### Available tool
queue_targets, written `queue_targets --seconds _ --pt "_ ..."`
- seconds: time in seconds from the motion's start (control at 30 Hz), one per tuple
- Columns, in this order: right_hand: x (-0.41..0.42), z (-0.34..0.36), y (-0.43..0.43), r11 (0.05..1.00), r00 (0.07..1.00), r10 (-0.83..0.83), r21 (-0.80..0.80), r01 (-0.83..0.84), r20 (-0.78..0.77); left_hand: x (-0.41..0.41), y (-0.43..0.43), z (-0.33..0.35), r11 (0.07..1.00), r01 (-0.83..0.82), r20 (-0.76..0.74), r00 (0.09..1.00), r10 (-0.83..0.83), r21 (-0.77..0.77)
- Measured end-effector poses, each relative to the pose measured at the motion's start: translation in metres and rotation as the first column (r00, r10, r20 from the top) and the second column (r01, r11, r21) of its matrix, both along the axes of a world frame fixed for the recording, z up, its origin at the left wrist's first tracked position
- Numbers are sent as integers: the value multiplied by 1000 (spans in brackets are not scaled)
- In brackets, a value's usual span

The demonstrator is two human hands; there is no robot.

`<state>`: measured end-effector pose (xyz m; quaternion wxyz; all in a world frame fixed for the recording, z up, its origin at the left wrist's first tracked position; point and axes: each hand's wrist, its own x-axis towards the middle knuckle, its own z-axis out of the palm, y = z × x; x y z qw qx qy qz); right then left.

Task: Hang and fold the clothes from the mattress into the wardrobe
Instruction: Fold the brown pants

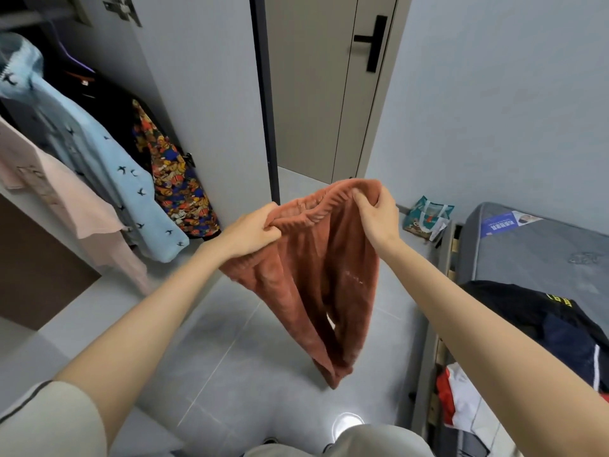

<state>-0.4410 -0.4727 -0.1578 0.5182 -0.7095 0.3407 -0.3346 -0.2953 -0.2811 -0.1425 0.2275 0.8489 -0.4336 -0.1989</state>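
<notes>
I have the rust-red fleece trousers [296, 285] up in the air over the tiled floor [211, 351], between the wardrobe [39, 268] on my left and the mattress [543, 255] on my right. My left grip [250, 232] is closed on one end of the elastic waistband, fingers curled into the cloth. My right grip [375, 211] pinches the other end a little higher, thumb and fingers bunching the band. The waist gapes open between them, and both legs hang down together with the cuffs clear of the floor.

In the open wardrobe hang a pink shirt [49, 199], a light blue jumper [99, 159] with small black birds, a black top [105, 103] and a bright patterned garment [178, 189], side by side. On the mattress lie a dark jacket [527, 311] and, nearer me, a red and white garment [458, 400]. A printed bag [428, 219] sits at the mattress's far end, by the wall.
</notes>
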Motion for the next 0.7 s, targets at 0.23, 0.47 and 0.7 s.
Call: queue_targets --seconds 0.23,0.47,0.7 --pt "-7 17 -15 994 998 -57 -89 57 9 -20 -13 13 988 149 -171 973 -155 -47" --pt "-30 12 -17 999 999 20 45 -22 33 -17 -22 17 978 206 237 949 -206 26" --pt "-59 30 -25 656 758 652 488 -576 19 -17 -16 18 909 -87 349 905 244 -409"
